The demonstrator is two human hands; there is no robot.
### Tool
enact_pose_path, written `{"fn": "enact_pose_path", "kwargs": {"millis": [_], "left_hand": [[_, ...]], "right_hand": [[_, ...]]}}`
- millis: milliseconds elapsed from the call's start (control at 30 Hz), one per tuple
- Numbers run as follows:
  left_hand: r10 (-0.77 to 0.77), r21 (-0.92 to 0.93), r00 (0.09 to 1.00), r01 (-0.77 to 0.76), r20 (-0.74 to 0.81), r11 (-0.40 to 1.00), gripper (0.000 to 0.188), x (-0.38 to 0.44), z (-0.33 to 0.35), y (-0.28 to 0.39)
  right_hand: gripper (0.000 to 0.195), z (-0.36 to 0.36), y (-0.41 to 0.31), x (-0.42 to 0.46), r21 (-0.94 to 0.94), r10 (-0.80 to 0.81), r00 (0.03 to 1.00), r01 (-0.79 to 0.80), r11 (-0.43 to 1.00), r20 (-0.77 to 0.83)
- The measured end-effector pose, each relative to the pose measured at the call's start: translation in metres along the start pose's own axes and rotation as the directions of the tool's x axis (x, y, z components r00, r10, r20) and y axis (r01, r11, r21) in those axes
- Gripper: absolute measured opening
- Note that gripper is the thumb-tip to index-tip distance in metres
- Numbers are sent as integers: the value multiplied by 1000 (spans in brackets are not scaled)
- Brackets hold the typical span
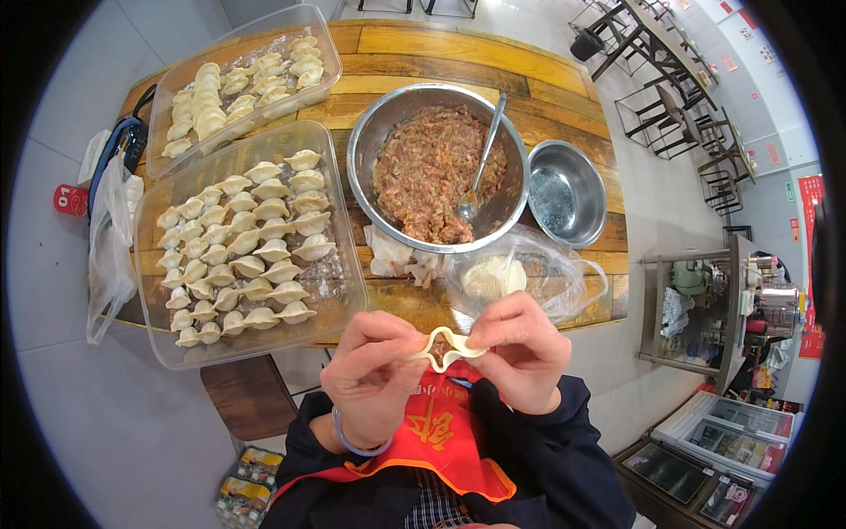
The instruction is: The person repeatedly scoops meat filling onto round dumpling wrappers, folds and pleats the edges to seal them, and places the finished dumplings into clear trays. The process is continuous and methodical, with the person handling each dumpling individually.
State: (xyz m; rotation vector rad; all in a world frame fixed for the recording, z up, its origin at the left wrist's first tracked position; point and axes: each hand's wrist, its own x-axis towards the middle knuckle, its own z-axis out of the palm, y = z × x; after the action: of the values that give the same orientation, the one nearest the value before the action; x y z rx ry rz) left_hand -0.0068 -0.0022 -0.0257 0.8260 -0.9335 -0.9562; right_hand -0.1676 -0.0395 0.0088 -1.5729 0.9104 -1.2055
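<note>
Between both hands, above my red apron, is a dumpling wrapper (447, 349) folded around meat filling, its middle gaping and its ends pinched. My left hand (378, 373) grips one end; my right hand (522, 350) grips the other. Beyond them a steel bowl (357, 168) holds minced filling (429, 165) with a metal spoon (490, 149) leaning in it. A stack of round wrappers (494, 276) lies in a clear plastic bag (568, 291) just past my right hand. Folded dumplings (270, 209) stand in rows in a floured plastic tub (155, 330) at the left; a second tub (336, 56) behind it holds more.
An empty-looking steel bowl (567, 193) sits right of the filling. Crumpled paper (403, 258) lies by the big bowl's near edge. A plastic bag (111, 244) hangs at the wooden table's left edge. A wooden stool (248, 397) stands below the near left tub.
</note>
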Motion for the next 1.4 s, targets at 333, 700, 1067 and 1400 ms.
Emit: {"fn": "enact_pose_path", "kwargs": {"millis": [333, 700, 1067, 1400], "left_hand": [[23, 41, 1000, -24, 17, 999, 23, 1, 1, 1], [19, 228, 988, -54, 156, 972, 25, 10, -2, 14], [41, 330, 963, -131, 267, 935, 27, 15, -3, 19], [23, 364, 976, -103, 217, 926, 24, 13, -1, 20]], "right_hand": [[24, 0, 3, 0, -86, -94, 995, 95, 992, 24], [19, -18, -13, 22, -247, -242, 912, 332, 910, 331], [25, -23, -23, 36, -276, -255, 861, 400, 874, 439], [24, -25, -26, 36, -303, -183, 873, 343, 889, 453]]}}
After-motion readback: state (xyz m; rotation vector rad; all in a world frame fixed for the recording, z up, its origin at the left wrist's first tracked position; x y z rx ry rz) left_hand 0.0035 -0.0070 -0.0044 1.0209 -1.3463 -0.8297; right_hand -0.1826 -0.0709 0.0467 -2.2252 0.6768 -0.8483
